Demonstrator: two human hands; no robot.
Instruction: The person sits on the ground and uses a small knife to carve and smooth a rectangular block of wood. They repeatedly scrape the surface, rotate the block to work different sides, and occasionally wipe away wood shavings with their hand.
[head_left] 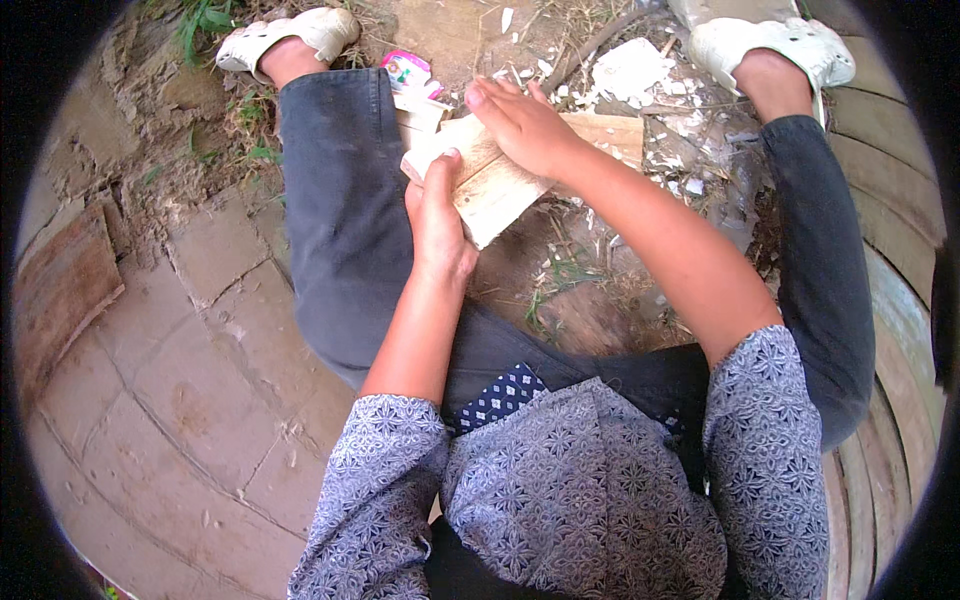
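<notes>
My left hand [438, 225] grips the left side of a flat, pale wooden piece [500, 198], its thumb lying on top. The piece is tilted above the ground between my legs, with brownish streaks on its upper face. Across its top rests my right hand [528, 132], fingers stretched out and pointing up and left; its palm is hidden, so anything thin under it cannot be seen. Another pale tan flat piece [615, 138] shows behind my right wrist. By my left knee, a smaller pale wooden piece [420, 112] sits just beyond my left hand.
A pink and white packet [408, 72] lies past the wood. White chips and shavings [632, 72] litter the ground, with a stick [600, 42] among them. Paving slabs [190, 370] spread at left beside a loose brown board [65, 285]. Curved slats [890, 180] run along the right.
</notes>
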